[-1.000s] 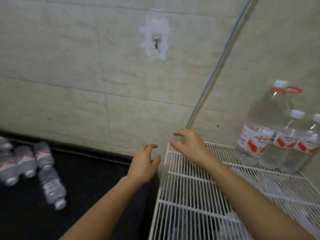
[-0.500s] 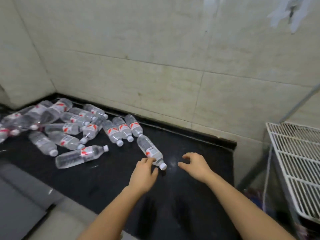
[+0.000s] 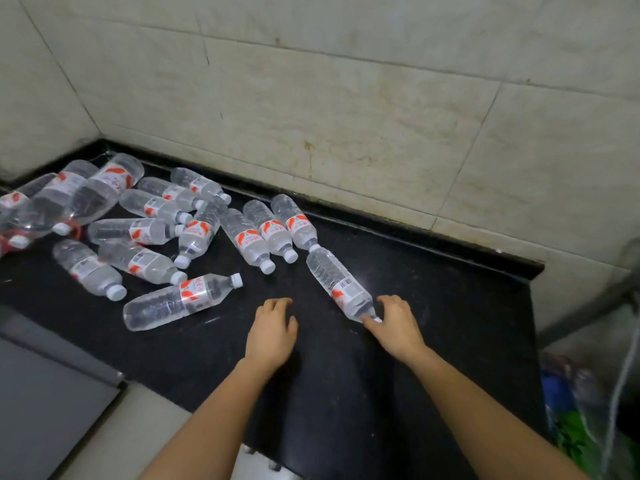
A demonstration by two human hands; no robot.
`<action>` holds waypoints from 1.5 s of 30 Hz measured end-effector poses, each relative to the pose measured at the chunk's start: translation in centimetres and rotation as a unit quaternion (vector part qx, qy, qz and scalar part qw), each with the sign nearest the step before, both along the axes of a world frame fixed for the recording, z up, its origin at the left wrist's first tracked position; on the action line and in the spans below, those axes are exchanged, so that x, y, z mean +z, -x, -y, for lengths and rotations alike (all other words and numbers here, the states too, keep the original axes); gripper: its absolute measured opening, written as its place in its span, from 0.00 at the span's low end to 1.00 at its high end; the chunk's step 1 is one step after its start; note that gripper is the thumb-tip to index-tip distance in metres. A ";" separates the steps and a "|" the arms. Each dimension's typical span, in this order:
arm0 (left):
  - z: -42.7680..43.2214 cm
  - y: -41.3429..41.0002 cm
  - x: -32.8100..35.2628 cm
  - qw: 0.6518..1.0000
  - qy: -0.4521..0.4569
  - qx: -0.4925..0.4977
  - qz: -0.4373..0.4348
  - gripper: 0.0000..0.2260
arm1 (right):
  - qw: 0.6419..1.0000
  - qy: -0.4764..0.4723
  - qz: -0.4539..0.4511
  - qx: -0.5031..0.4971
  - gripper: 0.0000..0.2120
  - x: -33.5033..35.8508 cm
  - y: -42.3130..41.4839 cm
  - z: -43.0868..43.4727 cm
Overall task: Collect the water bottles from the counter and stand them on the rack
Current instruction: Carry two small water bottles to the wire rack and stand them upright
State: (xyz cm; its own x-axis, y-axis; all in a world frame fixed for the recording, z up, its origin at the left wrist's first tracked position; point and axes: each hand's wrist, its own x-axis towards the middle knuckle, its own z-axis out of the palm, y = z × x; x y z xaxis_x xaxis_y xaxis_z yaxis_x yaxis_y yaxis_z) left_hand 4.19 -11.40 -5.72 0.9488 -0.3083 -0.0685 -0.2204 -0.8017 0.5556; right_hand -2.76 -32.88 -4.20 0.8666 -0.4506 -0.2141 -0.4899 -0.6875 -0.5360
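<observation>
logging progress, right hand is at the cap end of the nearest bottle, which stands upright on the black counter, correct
No. The nearest bottle lies on its side on the black counter, not upright, as the head view shows. The right hand is at its cap end, as said.

A wall of big pale tiles (image 3: 346, 116) fills the top of the frame, with a small brown stain (image 3: 308, 147) near the middle. At the lower left is a flat grey panel (image 3: 45, 393). At the lower right are blurry blue (image 3: 557, 393) and green things (image 3: 571, 441), and a slanted grey bar (image 3: 588, 310) is above them.
</observation>
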 end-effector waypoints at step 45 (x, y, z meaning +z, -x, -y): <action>0.0 -12.4 8.3 0.947 0.232 -0.218 0.048 0.10 | 0.978 0.040 0.138 -0.149 0.13 9.8 -1.8 -3.5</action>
